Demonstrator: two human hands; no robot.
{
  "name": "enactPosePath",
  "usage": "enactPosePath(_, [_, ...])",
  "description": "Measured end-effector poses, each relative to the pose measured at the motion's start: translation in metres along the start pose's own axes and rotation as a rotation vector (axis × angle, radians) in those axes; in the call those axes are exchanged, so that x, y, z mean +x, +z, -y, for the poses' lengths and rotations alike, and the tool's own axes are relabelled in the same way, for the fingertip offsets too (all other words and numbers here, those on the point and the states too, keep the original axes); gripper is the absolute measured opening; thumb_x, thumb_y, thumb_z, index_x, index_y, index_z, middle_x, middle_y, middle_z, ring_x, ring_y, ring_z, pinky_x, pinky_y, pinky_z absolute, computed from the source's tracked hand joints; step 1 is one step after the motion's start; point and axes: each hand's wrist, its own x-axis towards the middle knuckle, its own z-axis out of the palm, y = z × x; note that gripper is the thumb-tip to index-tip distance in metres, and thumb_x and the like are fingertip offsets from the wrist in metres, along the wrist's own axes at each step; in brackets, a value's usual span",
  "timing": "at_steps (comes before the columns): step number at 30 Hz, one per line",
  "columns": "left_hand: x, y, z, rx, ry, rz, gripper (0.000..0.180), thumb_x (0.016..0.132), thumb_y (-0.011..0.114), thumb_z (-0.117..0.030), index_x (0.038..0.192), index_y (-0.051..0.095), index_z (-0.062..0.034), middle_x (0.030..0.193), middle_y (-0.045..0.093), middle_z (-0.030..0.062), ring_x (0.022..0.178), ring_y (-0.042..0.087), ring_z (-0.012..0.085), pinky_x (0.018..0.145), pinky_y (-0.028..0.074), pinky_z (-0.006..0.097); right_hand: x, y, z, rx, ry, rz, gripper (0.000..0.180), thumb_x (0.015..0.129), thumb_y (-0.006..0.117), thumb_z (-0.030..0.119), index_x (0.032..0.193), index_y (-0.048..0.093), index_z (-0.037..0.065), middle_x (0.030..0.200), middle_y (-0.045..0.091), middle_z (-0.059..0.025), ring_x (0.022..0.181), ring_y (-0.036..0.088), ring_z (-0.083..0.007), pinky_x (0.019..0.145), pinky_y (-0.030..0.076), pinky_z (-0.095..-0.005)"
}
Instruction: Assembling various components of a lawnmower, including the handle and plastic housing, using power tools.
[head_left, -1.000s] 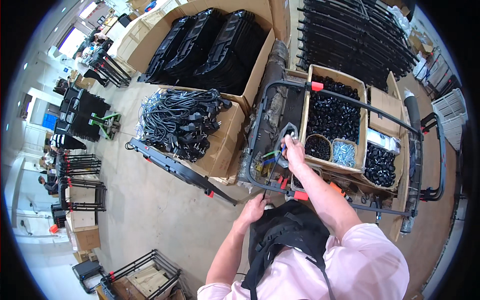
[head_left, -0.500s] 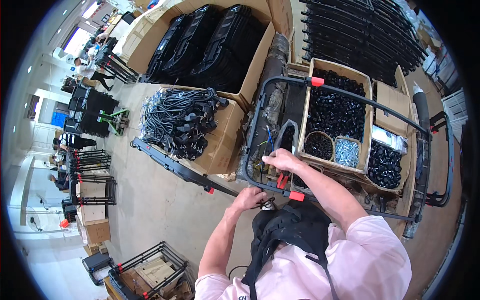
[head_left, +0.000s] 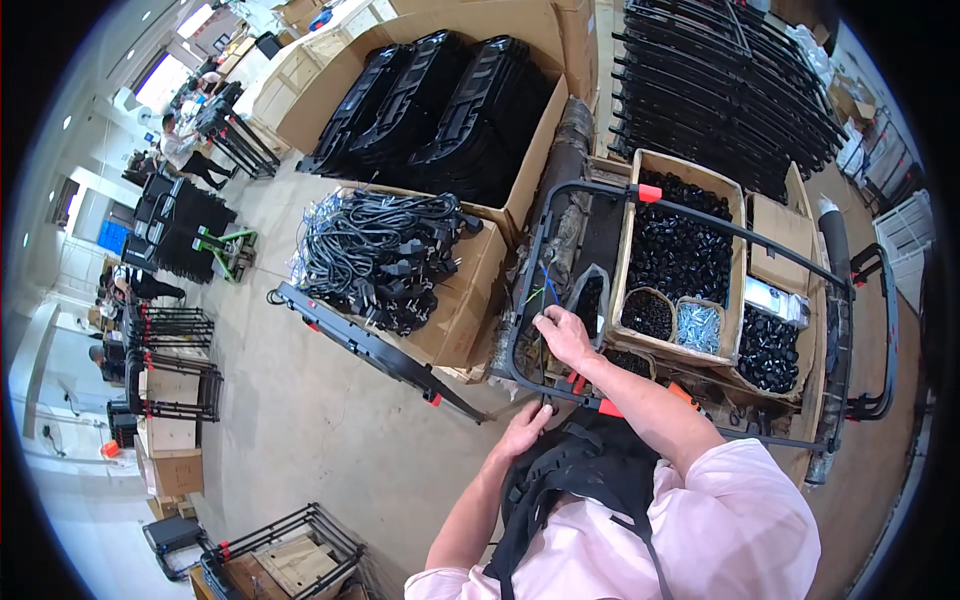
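A black tubular frame (head_left: 690, 212) with red clips lies in front of me across the workbench. My right hand (head_left: 567, 337) is closed at its left lower corner, fingers pinched on a black cable. Blue and yellow-green wire ends (head_left: 543, 287) stick up just beyond those fingers. Nearer my body, my left hand (head_left: 526, 428) is closed just below the frame's near bar, thumb and fingers pressed together on the lower part of the cable. Most of what the left fingers grip is hidden.
Bundled power cords (head_left: 375, 250) lie on a carton to the left, beside a long black bar (head_left: 370, 345). Behind stands a big carton (head_left: 545, 135) of black panels. Boxes on the bench hold black caps (head_left: 680, 235) and screws (head_left: 697, 328). Co-workers (head_left: 180, 150) stand far left.
Both hands have shifted slightly right with the view. My left hand has come up closer to the frame's near bar; my right hand stays at the wires.
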Motion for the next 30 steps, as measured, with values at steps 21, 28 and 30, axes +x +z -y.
enactPosePath(21, [-0.019, -0.005, -0.033, -0.146, -0.124, -0.195, 0.057, 0.103, 0.068, -0.034, 0.150, 0.053, -0.0047, 0.099, 0.062, 0.0063, 0.082, 0.061, 0.0127, 0.061, 0.056, 0.033, 0.002, -0.013, -0.012, 0.232, 0.082, -0.089, 0.032, 0.101, 0.061, 0.030, 0.093, 0.070, -0.001, 0.069, 0.061, -0.0055, 0.067, 0.057, -0.0164, 0.065, 0.045, -0.0367])
enactPosePath(28, [-0.038, -0.004, 0.030, -0.199, 0.181, -0.293, 0.032, 0.099, 0.068, -0.033, 0.104, 0.065, -0.0020, 0.143, 0.058, 0.0143, 0.133, 0.051, 0.0251, 0.113, 0.040, 0.040, 0.023, -0.013, -0.027, 0.347, 0.123, -0.155, 0.026, 0.105, 0.061, 0.027, 0.098, 0.070, 0.003, 0.068, 0.053, 0.0043, 0.055, 0.046, -0.0061, 0.050, 0.036, -0.0274])
enactPosePath(30, [-0.045, -0.002, 0.020, -0.602, 0.228, -0.224, 0.031, 0.102, 0.063, -0.033, 0.097, 0.066, -0.0023, 0.144, 0.060, 0.0171, 0.134, 0.054, 0.0279, 0.117, 0.037, 0.042, 0.027, -0.014, -0.027, 0.340, 0.151, -0.171, 0.027, 0.106, 0.060, 0.027, 0.098, 0.070, 0.003, 0.068, 0.052, 0.0044, 0.055, 0.045, -0.0060, 0.050, 0.035, -0.0269])
